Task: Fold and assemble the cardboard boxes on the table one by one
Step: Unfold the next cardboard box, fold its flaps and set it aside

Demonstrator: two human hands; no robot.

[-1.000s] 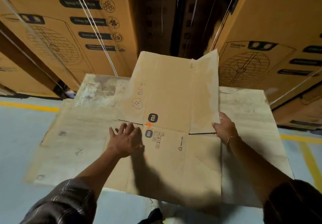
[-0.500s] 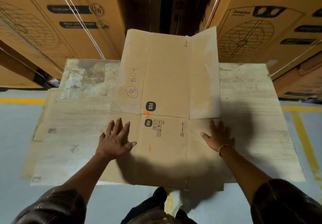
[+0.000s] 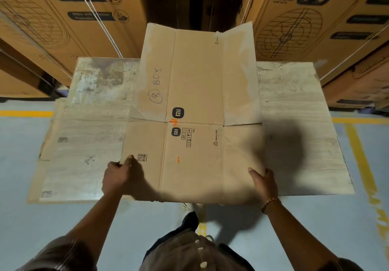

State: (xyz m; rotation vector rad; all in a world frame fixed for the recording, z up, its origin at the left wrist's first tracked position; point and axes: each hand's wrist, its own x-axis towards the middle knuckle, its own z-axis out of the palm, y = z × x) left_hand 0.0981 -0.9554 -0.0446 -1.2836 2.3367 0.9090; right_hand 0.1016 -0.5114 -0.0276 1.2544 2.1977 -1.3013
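The flattened brown cardboard box (image 3: 195, 110) bears handwritten "BOX" beside a circled "8", two black "mi" logos, "20 SETS" and "Made in India". The large brown carton (image 3: 311, 18) past the surface's far right corner reads "Crompton".

flattened box (image 3: 195, 93): brown corrugated cardboard, matt, creased along fold lines, pale scuffed patches at 11 and 1 o'clock, black print and pen marks.
table (image 3: 294, 127): pale wood-grain top, worn, dull, blotchy at 10 o'clock.
stacked cartons (image 3: 315, 18): tan cardboard, matt, dark printing, thin white straps.
floor (image 3: 42, 228): smooth grey coating, slight sheen, yellow painted lines.
bracelet (image 3: 270, 203): beaded, golden, on right wrist.
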